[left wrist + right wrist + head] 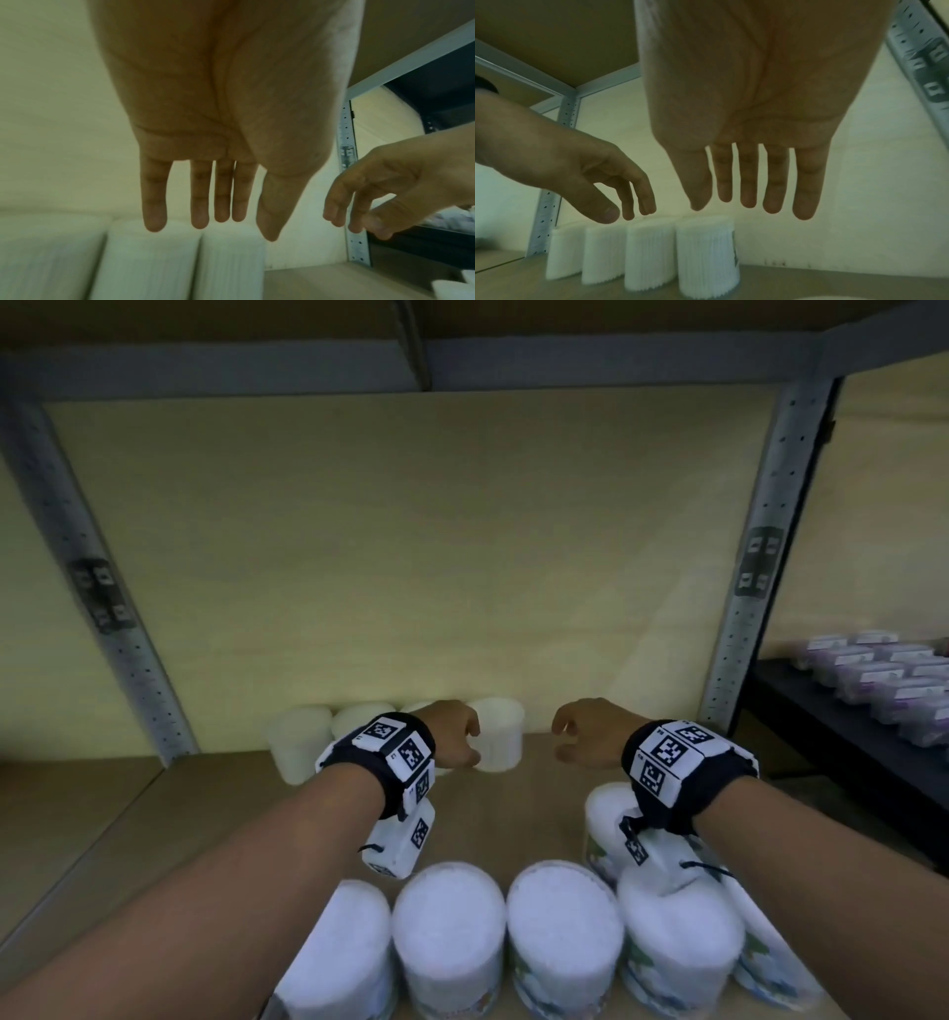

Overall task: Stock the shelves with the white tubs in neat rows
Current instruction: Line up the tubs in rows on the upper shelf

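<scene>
Several white ribbed tubs [498,734] stand in a row against the back wall of the shelf [215,819]; the same tubs [706,257] [149,259] show in both wrist views. More tubs [449,932] stand in a row at the shelf's near edge, with one tub [606,819] behind them under my right wrist. My left hand [457,737] [210,223] hangs just over the right end of the back row, fingers straight and holding nothing. My right hand [580,734] [749,203] hovers to the right of that row, fingers straight and empty.
Grey perforated uprights [760,567] [87,588] frame the bay under an upper shelf [411,367]. To the right, a dark side shelf [842,737] carries several purple-labelled packs [883,680]. Bare board [590,778] lies between the two rows.
</scene>
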Demonstrator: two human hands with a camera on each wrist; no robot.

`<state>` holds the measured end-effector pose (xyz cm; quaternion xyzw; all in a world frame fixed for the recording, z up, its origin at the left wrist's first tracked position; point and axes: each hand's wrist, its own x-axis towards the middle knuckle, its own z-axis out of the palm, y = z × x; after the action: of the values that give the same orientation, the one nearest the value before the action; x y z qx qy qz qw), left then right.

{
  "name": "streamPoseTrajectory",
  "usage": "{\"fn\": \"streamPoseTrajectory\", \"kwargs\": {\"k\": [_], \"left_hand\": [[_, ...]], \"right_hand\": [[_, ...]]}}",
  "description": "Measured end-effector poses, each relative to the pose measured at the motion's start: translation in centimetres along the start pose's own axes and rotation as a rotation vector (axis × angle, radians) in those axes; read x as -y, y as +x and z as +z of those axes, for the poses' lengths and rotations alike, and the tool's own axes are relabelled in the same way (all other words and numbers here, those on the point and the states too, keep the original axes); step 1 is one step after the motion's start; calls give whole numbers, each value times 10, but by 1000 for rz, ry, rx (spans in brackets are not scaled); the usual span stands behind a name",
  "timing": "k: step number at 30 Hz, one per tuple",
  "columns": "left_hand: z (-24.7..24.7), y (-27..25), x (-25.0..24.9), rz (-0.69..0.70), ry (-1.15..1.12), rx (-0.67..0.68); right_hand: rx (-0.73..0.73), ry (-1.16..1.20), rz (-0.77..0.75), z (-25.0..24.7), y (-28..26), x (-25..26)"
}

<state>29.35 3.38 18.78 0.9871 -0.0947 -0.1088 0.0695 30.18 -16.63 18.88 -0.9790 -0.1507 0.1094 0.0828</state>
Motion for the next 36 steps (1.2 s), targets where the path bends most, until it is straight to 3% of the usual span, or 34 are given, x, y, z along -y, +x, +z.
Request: {"fn": "streamPoseTrajectory", "kwargs": {"k": [10, 23, 36], "left_hand": [[4, 25, 67, -99, -66, -67], [11, 75, 84, -119, -46, -82], [12, 77, 88, -91, -61, -129]], "right_hand": [[3, -13, -20, 5, 61, 38], [11, -87, 16, 12, 124, 46], [-5, -125, -8, 10, 126, 48]]}}
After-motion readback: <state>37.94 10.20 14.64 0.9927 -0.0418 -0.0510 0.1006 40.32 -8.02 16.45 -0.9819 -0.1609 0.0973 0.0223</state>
